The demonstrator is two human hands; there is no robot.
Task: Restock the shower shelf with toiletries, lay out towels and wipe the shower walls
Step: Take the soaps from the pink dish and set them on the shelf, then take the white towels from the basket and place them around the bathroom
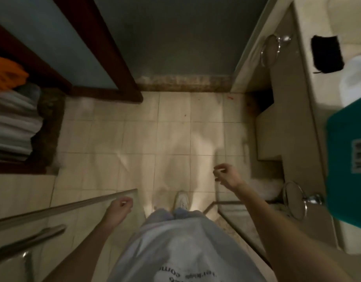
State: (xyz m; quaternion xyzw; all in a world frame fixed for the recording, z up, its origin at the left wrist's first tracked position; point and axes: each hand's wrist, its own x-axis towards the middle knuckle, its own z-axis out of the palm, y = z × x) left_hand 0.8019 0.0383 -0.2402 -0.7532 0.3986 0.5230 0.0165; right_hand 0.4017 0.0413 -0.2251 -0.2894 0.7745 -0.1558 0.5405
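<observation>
Down at the left edge, a stack of folded towels (12,123) sits on a dark wooden shelf (51,123). The folds run long from left to right, and an orange cloth (6,74) lies on top at the far end. Both hands are well apart from the stack and hold nothing. The left hand (119,208) is curled into a loose fist just beside the edge of a glass door (63,206). The right hand (226,176) hangs over the tiled floor (134,135) with its fingers bent, maybe pinched together, but the blur hides that. On the right counter (310,27) lies a black pouch (327,54) near a teal box (348,163).
</observation>
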